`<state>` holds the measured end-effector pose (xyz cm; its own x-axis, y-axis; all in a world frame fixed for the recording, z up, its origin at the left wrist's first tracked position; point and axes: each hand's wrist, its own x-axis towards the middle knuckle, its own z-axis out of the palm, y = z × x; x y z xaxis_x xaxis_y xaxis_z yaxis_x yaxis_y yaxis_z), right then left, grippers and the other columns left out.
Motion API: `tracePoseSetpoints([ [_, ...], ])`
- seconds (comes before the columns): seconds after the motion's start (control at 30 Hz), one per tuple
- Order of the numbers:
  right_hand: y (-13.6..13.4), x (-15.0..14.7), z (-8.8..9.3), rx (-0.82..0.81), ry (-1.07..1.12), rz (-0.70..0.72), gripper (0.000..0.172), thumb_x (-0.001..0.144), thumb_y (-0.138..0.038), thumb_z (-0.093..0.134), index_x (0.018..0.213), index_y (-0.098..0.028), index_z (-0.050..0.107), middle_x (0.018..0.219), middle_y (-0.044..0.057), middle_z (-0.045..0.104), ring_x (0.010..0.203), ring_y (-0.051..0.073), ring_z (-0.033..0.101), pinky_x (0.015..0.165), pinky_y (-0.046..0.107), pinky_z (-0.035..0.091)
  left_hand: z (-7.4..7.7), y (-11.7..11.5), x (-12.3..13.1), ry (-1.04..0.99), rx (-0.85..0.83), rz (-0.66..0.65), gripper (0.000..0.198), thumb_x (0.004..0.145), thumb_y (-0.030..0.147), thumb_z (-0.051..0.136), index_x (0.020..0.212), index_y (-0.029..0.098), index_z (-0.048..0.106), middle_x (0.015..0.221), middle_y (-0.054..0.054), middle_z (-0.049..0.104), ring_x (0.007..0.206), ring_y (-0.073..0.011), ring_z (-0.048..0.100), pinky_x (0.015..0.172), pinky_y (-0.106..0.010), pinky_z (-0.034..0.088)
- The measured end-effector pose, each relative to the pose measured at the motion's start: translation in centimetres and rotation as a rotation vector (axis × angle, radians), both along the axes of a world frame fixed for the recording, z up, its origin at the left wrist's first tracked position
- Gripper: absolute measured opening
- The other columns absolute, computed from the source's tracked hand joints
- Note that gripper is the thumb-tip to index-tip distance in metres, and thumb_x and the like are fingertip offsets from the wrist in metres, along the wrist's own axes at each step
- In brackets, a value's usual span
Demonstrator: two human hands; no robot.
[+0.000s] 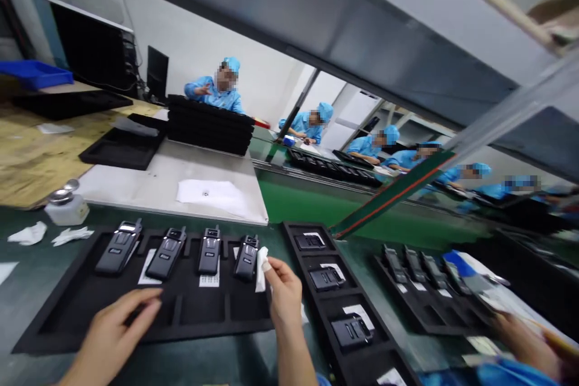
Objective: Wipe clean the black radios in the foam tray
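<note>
A black foam tray [54,325] lies in front of me with several black handheld radios [209,251] standing in a row in its far slots, paper slips under some. My left hand [111,335] rests flat on the tray's near edge, fingers apart, holding nothing. My right hand [283,292] pinches a small white cloth [261,268] right beside the rightmost radio [246,257]. A second black tray [316,301] to the right holds several dark device parts [351,332].
A small dispenser bottle [67,205] and crumpled white wipes [28,234] sit at the left. A white board with a paper sheet [210,196] and stacked black trays [208,126] lie behind. A co-worker's hand [527,344] works at the right; several people in blue sit along the green conveyor [316,205].
</note>
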<state>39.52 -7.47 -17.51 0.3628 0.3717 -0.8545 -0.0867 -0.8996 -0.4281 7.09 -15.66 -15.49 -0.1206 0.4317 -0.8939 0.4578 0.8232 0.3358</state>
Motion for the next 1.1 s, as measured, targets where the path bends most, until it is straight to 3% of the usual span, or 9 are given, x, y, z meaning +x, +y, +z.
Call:
tracePoseSetpoints([
  [0.07, -1.4, -4.2, 1.7, -0.053, 0.068, 0.036, 0.079, 0.050, -0.060, 0.076, 0.104, -0.006, 0.054, 0.095, 0.007, 0.059, 0.076, 0.001, 0.053, 0.069, 0.010, 0.046, 1.2, 2.7, 4.1, -0.286, -0.230, 0.093, 0.071, 0.066, 0.071, 0.055, 0.116, 0.019, 0.059, 0.111, -0.001, 0.058, 0.096, 0.0008, 0.057, 0.085, -0.002, 0.046],
  [0.2, -4.1, -9.4, 4.0, -0.035, 0.158, 0.328, 0.064, 0.067, -0.061, 0.064, 0.102, -0.008, 0.058, 0.099, 0.007, 0.056, 0.086, 0.001, 0.054, 0.078, 0.009, 0.048, 2.2, 6.2, 8.0, -0.558, -0.239, 0.331, 0.069, 0.066, 0.064, 0.061, 0.101, 0.006, 0.049, 0.090, -0.005, 0.056, 0.077, 0.0003, 0.052, 0.071, -0.010, 0.047],
  [0.3, -4.6, -10.2, 4.6, -0.077, 0.240, 0.296, 0.068, 0.067, -0.063, 0.063, 0.108, -0.010, 0.055, 0.106, 0.007, 0.056, 0.089, 0.001, 0.055, 0.081, 0.010, 0.051, 2.6, 6.4, 7.5, -0.632, -0.253, 0.450, 0.068, 0.066, 0.066, 0.060, 0.090, 0.004, 0.046, 0.078, -0.004, 0.054, 0.066, -0.0003, 0.050, 0.064, -0.013, 0.044],
  [0.47, -3.9, -10.3, 4.6, -0.199, 0.397, 0.216, 0.091, 0.055, -0.070, 0.069, 0.118, -0.010, 0.047, 0.100, 0.008, 0.056, 0.080, 0.001, 0.053, 0.074, 0.012, 0.050, 3.4, 5.7, 5.8, -0.647, -0.311, 0.465, 0.064, 0.071, 0.059, 0.058, 0.099, 0.002, 0.052, 0.083, -0.008, 0.058, 0.067, -0.0020, 0.053, 0.065, -0.013, 0.044],
  [0.67, -4.4, -10.9, 4.5, -0.133, 0.316, 0.421, 0.062, 0.066, -0.060, 0.065, 0.097, -0.006, 0.063, 0.097, 0.007, 0.057, 0.087, 0.002, 0.056, 0.078, 0.010, 0.048, 3.7, 5.5, 4.9, -0.664, -0.464, 0.563, 0.058, 0.073, 0.046, 0.059, 0.115, 0.010, 0.043, 0.088, -0.005, 0.058, 0.072, -0.0046, 0.058, 0.071, -0.018, 0.051],
  [0.8, -4.7, -10.6, 4.4, -0.166, 0.321, 0.307, 0.062, 0.067, -0.058, 0.066, 0.098, -0.005, 0.061, 0.098, 0.008, 0.059, 0.077, 0.001, 0.053, 0.072, 0.011, 0.047, 3.4, 5.2, 4.3, -0.670, -0.524, 0.674, 0.065, 0.075, 0.058, 0.052, 0.122, 0.015, 0.042, 0.099, -0.007, 0.057, 0.078, -0.0044, 0.059, 0.071, -0.017, 0.051],
  [0.9, -4.6, -10.6, 4.6, -0.173, 0.320, 0.288, 0.062, 0.065, -0.058, 0.068, 0.093, -0.003, 0.057, 0.094, 0.008, 0.059, 0.073, -0.001, 0.050, 0.068, 0.010, 0.044, 3.3, 5.1, 4.4, -0.684, -0.491, 0.623, 0.073, 0.069, 0.065, 0.057, 0.122, 0.016, 0.046, 0.109, -0.008, 0.056, 0.086, -0.0040, 0.058, 0.071, -0.015, 0.051],
  [1.0, -4.3, -10.8, 4.7, -0.208, 0.348, 0.181, 0.065, 0.060, -0.060, 0.071, 0.089, -0.005, 0.051, 0.086, 0.006, 0.058, 0.067, -0.001, 0.047, 0.063, 0.012, 0.042, 3.1, 5.1, 4.7, -0.657, -0.472, 0.567, 0.072, 0.062, 0.056, 0.069, 0.112, 0.008, 0.049, 0.095, -0.007, 0.058, 0.074, -0.0017, 0.056, 0.066, -0.012, 0.048],
  [1.1, -3.7, -10.9, 4.8, -0.287, 0.409, 0.004, 0.070, 0.052, -0.061, 0.075, 0.089, -0.008, 0.045, 0.075, 0.001, 0.051, 0.060, -0.001, 0.043, 0.057, 0.013, 0.038, 2.9, 5.2, 4.9, -0.644, -0.492, 0.637, 0.063, 0.061, 0.049, 0.069, 0.101, 0.005, 0.048, 0.077, -0.003, 0.054, 0.060, -0.0013, 0.051, 0.060, -0.014, 0.045],
])
